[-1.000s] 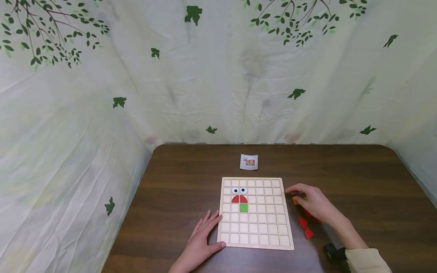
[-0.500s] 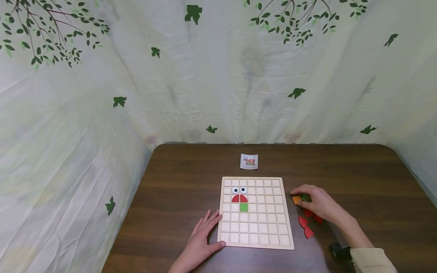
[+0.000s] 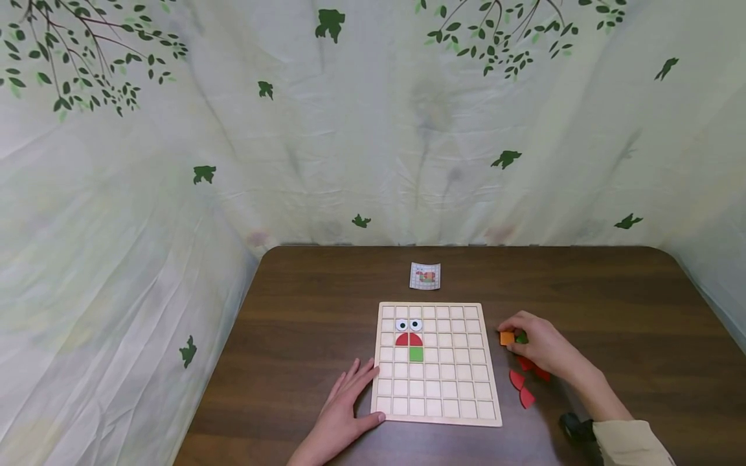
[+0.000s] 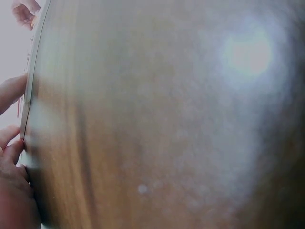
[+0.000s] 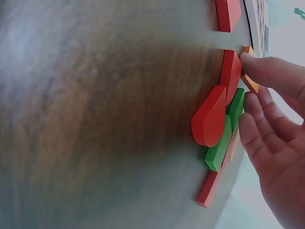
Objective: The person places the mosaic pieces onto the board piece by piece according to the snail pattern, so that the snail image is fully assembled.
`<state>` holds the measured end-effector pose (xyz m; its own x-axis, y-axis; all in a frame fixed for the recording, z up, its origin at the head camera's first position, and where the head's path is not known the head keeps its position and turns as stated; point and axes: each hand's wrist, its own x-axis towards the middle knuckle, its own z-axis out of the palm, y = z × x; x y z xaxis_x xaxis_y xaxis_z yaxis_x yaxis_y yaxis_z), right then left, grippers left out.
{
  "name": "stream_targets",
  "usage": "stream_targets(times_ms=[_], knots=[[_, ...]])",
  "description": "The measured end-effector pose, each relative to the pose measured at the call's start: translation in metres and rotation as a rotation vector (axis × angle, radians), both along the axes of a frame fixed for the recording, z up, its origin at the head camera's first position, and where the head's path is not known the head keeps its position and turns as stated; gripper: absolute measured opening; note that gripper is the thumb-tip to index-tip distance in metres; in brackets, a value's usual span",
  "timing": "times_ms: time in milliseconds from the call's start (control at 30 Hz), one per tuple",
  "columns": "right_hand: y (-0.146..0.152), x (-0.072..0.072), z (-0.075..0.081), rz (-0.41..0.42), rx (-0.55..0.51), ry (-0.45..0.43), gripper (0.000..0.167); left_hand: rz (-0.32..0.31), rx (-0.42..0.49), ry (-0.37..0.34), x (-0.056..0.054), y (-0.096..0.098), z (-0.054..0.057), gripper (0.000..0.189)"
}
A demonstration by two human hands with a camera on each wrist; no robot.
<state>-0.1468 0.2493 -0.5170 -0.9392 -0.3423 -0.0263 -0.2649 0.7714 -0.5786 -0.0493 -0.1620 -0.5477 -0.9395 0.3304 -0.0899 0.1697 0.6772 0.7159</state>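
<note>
My left hand (image 3: pixel 344 414) rests at the near left corner of a pale wooden grid board (image 3: pixel 432 419), its spread fingers and thumb at the edge. On the board sit two eye pieces (image 3: pixel 408 325), two red quarter-circles (image 3: pixel 409 340) and a green square (image 3: pixel 416 354). To the right of the board, my right hand (image 3: pixel 542 346) pinches an orange square block (image 3: pixel 507 338), low over the table. In the right wrist view the thumb lies against the orange block (image 5: pixel 249 76), while the other fingers curve behind it. Green blocks (image 5: pixel 219 145) lie partly under this hand.
Several red quarter-circle blocks (image 3: pixel 527 397) lie loose on the brown table (image 3: pixel 315 310) between the board and the right forearm. A small picture card (image 3: pixel 425 276) lies beyond the board. A printed curtain (image 3: pixel 373 129) hangs behind the table's far edge.
My right hand has drawn slightly right, away from the board, and the orange block has turned a little and come into fuller view. The left hand stays put.
</note>
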Motion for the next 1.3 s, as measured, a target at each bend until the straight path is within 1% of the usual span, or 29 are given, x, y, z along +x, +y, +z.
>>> stream_targets(times_ms=[100, 200, 333, 433, 633, 833, 967, 1067, 1300], knots=[[-0.001, -0.001, 0.0, -0.015, 0.004, -0.016, 0.03, 0.001, 0.004, 0.001, 0.0, 0.0, 0.0, 0.075], [-0.002, 0.0, 0.0, -0.026, 0.005, -0.015, 0.029, 0.002, 0.003, 0.003, 0.001, 0.001, 0.0, 0.075], [-0.005, 0.001, -0.001, -0.043, -0.011, 0.024, 0.025, 0.001, 0.007, 0.006, 0.001, 0.001, 0.001, 0.075], [-0.009, 0.002, -0.001, -0.052, -0.042, 0.058, 0.025, -0.002, 0.012, 0.013, 0.001, 0.0, 0.001, 0.075], [-0.023, 0.005, -0.001, -0.04, -0.094, 0.104, 0.025, -0.003, 0.008, 0.008, 0.001, 0.0, 0.001, 0.075], [-0.032, 0.002, 0.002, -0.036, -0.119, 0.139, 0.025, -0.002, 0.009, 0.016, 0.0, 0.0, 0.001, 0.075], [-0.043, -0.001, 0.005, -0.006, -0.174, 0.131, 0.026, 0.003, 0.005, 0.016, 0.001, -0.001, 0.0, 0.075], [-0.053, -0.002, 0.007, 0.009, -0.207, 0.095, 0.026, 0.002, 0.004, 0.011, 0.0, -0.001, 0.0, 0.076], [-0.077, -0.003, 0.006, -0.023, -0.228, -0.016, 0.024, -0.002, 0.002, 0.015, -0.001, 0.0, -0.001, 0.076]])
